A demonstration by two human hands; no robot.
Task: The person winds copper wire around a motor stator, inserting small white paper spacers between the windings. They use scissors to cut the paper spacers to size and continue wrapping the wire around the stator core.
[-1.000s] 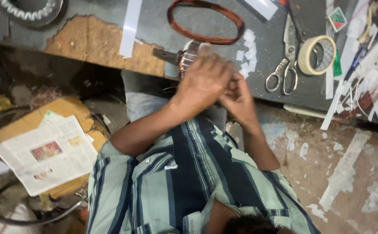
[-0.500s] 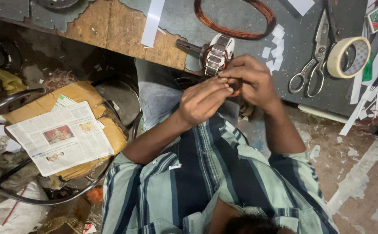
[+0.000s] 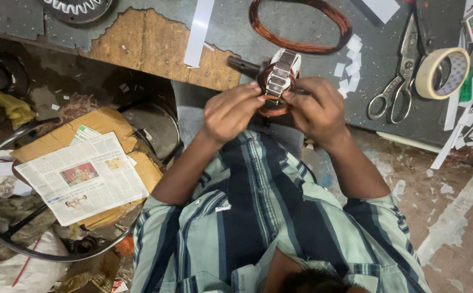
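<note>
A small motor core (image 3: 279,81) with metal laminations, copper winding and a dark shaft sits at the edge of the grey workbench (image 3: 312,65). My left hand (image 3: 230,113) grips its left side with the fingertips on the laminations. Opposite it, my right hand (image 3: 315,108) closes around the right side of the copper winding. The lower part of the core is hidden behind my fingers. My striped shirt fills the lower middle of the view.
On the bench lie a copper wire coil (image 3: 301,27), scissors (image 3: 396,81), a masking tape roll (image 3: 442,73) and white paper strips (image 3: 199,32). A newspaper (image 3: 82,179) on cardboard and a metal ring (image 3: 8,239) lie on the littered floor at left.
My hands were pressed together over the core; they have spread to its two sides, so the laminations and winding show. The view has shifted slightly.
</note>
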